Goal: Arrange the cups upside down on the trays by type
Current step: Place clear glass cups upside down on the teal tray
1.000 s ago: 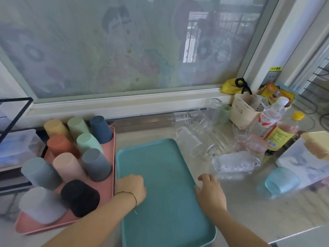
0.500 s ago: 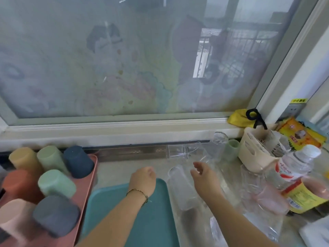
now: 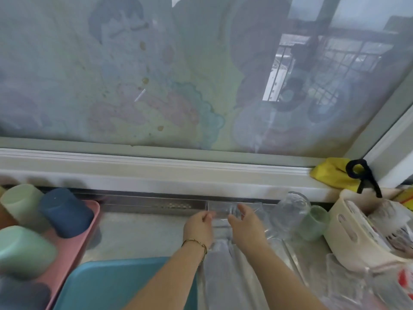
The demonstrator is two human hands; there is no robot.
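A clear glass point(image 3: 221, 209) lies on its side by the metal window rail. My left hand point(image 3: 199, 228) pinches its left rim. My right hand point(image 3: 245, 224) curls its thumb and fingers round the glass's right end. More clear glasses lie to the right point(image 3: 290, 212) and below my arms point(image 3: 220, 267). The teal tray point(image 3: 125, 285) sits at the bottom with nothing on the part in view. The pink tray point(image 3: 90, 222) at the left carries upside-down plastic cups, among them a dark blue cup point(image 3: 64, 212), a pale green cup point(image 3: 20, 202) and a mint cup point(image 3: 22, 251).
A small green cup point(image 3: 315, 222) lies next to a cream basket point(image 3: 348, 229) full of items at the right. A yellow cloth point(image 3: 330, 173) with a black tie rests on the window sill point(image 3: 156, 173). Bare counter point(image 3: 138, 233) lies between the trays and the rail.
Both hands left the teal tray and reached forward to the back of the counter, closing on the clear glass by the rail. The view tilted up towards the window.
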